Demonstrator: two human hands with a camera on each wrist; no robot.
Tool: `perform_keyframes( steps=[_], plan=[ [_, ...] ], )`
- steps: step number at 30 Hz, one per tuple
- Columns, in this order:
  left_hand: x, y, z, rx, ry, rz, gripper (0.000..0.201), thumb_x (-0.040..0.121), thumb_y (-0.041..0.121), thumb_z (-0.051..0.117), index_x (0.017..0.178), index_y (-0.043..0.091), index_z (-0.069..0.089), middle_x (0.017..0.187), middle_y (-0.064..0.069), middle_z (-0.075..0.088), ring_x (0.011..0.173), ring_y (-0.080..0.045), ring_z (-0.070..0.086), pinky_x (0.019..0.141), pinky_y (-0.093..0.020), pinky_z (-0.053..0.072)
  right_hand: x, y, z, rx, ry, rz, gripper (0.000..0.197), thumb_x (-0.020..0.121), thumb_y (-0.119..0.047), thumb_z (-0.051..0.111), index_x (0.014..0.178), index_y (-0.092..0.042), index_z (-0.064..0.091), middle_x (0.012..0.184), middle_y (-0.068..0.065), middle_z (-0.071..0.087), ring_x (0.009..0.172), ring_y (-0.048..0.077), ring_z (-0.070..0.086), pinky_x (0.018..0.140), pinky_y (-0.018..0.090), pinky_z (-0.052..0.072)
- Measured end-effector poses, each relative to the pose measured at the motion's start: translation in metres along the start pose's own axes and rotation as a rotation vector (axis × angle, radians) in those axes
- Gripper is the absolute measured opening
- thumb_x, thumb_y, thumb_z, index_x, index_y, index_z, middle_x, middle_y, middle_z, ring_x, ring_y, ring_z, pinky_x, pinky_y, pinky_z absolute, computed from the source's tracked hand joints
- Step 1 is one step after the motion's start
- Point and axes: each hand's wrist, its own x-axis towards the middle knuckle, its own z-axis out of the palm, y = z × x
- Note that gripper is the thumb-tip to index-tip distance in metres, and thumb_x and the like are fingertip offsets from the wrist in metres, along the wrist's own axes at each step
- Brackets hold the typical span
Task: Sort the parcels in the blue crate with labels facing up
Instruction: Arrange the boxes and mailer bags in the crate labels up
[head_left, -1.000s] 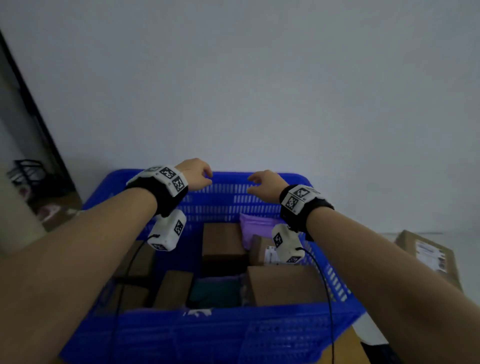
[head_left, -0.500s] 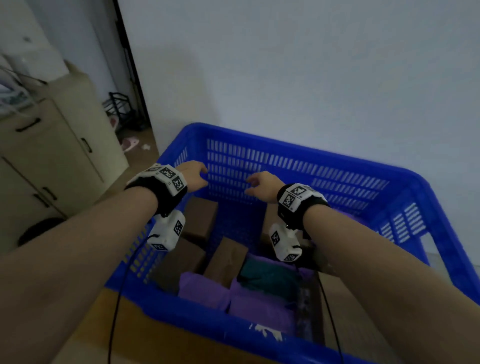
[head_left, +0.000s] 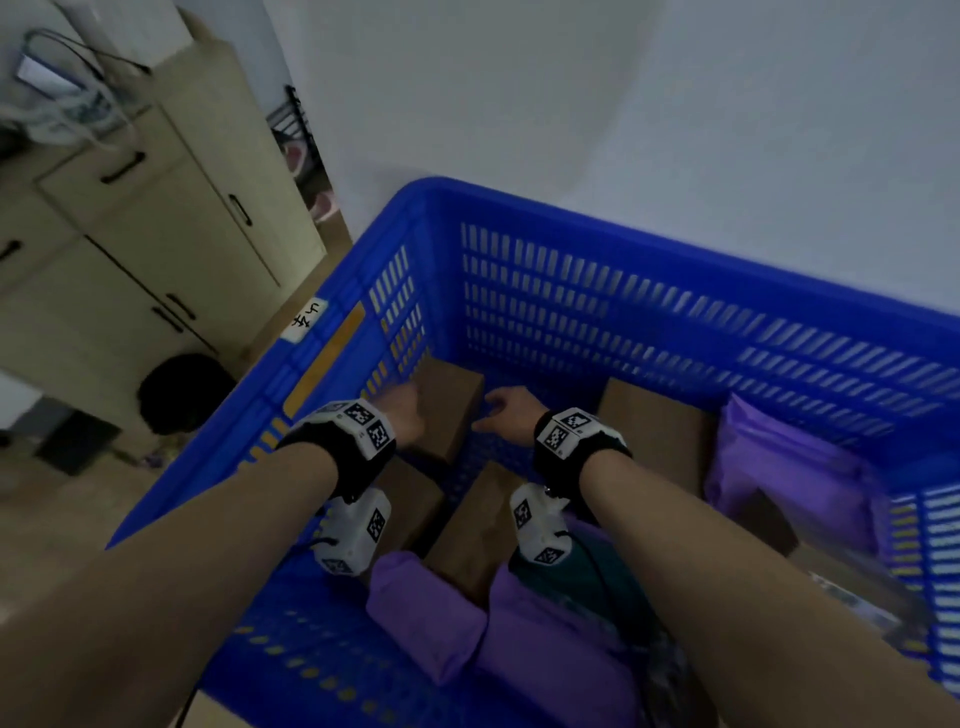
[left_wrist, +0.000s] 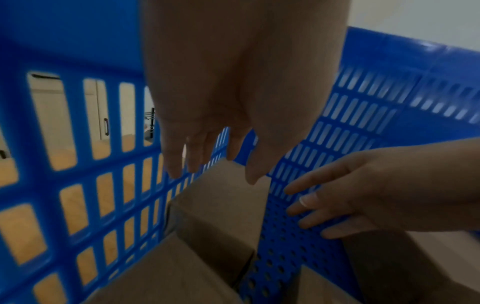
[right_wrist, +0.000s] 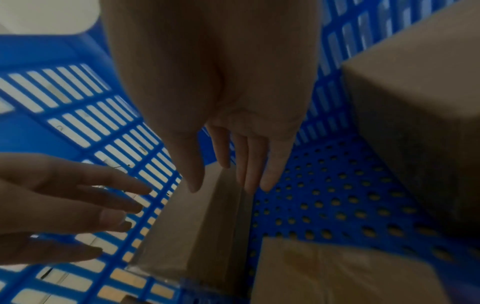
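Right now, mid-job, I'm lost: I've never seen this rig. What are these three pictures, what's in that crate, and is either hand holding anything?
There is no machine here: a person works with two bare hands, wearing a camera on the head and one on each wrist. The head view looks down into the blue crate. Each wrist view looks along its own hand at the fingers.

In the crate lie brown cardboard boxes and purple bags; no label shows on them here. The left hand and the right hand reach toward the cardboard box in the far left corner. In the wrist views the fingers of both are straight, just above the box, and hold nothing.
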Motion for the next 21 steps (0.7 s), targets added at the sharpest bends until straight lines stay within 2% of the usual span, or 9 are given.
perform_keyframes(
  steps=[3, 6, 11, 14, 17, 19, 21],
  plan=[
    [0.006, -0.007, 0.007, -0.067, 0.017, 0.006, 0.061, 0.087, 0.013, 0.053, 0.144, 0.016, 0.033, 0.135, -0.009, 0.05, 0.119, -0.028, 0.054, 0.092, -0.035, 0.05, 0.009, 0.004, 0.012, 0.08, 0.011, 0.018, 0.062, 0.088, -0.021, 0.066, 0.141, -0.006, 0.038, 0.143, 0.013, 0.046, 0.128, 0.029, 0.047, 0.104, 0.037, 0.041],
    [0.01, -0.013, 0.015, -0.114, 0.008, 0.01, 0.067, 0.086, 0.017, 0.054, 0.147, 0.02, 0.026, 0.142, -0.008, 0.044, 0.122, -0.03, 0.051, 0.094, -0.04, 0.05, 0.015, 0.004, 0.025, 0.215, 0.022, 0.053, 0.055, 0.087, -0.016, 0.066, 0.136, -0.002, 0.045, 0.138, 0.013, 0.051, 0.125, 0.029, 0.05, 0.104, 0.035, 0.041],
    [0.012, -0.015, 0.029, -0.139, 0.034, -0.02, 0.06, 0.088, 0.004, 0.049, 0.145, 0.011, 0.031, 0.139, -0.014, 0.046, 0.122, -0.031, 0.05, 0.096, -0.041, 0.049, 0.026, -0.001, 0.043, 0.325, 0.033, 0.094, 0.056, 0.083, -0.023, 0.071, 0.13, -0.001, 0.051, 0.13, 0.015, 0.058, 0.118, 0.03, 0.056, 0.099, 0.037, 0.046],
    [0.015, -0.01, 0.032, -0.129, 0.026, -0.023, 0.054, 0.089, 0.003, 0.047, 0.141, 0.004, 0.034, 0.137, -0.019, 0.044, 0.121, -0.034, 0.049, 0.096, -0.043, 0.048, 0.025, -0.002, 0.046, 0.36, 0.054, 0.107, 0.049, 0.085, -0.015, 0.068, 0.128, 0.0, 0.051, 0.127, 0.015, 0.058, 0.116, 0.03, 0.056, 0.089, 0.032, 0.046],
    [0.019, -0.005, 0.034, -0.131, -0.001, -0.088, 0.053, 0.092, 0.008, 0.045, 0.142, 0.0, 0.03, 0.145, -0.022, 0.033, 0.132, -0.037, 0.037, 0.107, -0.044, 0.038, 0.022, 0.001, 0.046, 0.364, 0.071, 0.101, 0.05, 0.085, -0.008, 0.065, 0.132, 0.0, 0.048, 0.12, 0.011, 0.059, 0.106, 0.022, 0.057, 0.08, 0.027, 0.044],
    [0.023, -0.003, 0.034, -0.192, -0.009, -0.121, 0.054, 0.092, 0.012, 0.045, 0.142, 0.0, 0.031, 0.148, -0.023, 0.029, 0.136, -0.039, 0.032, 0.11, -0.046, 0.033, 0.019, 0.002, 0.045, 0.383, 0.089, 0.094, 0.049, 0.085, -0.002, 0.063, 0.131, -0.001, 0.048, 0.123, 0.013, 0.059, 0.109, 0.025, 0.057, 0.079, 0.025, 0.043],
    [0.026, -0.001, 0.031, -0.303, -0.047, -0.149, 0.053, 0.092, 0.014, 0.044, 0.142, 0.0, 0.033, 0.149, -0.023, 0.03, 0.136, -0.038, 0.032, 0.111, -0.047, 0.032, 0.013, 0.002, 0.041, 0.411, 0.127, 0.093, 0.05, 0.084, 0.003, 0.062, 0.131, -0.003, 0.047, 0.124, 0.012, 0.058, 0.116, 0.028, 0.056, 0.084, 0.028, 0.047]
  ],
)
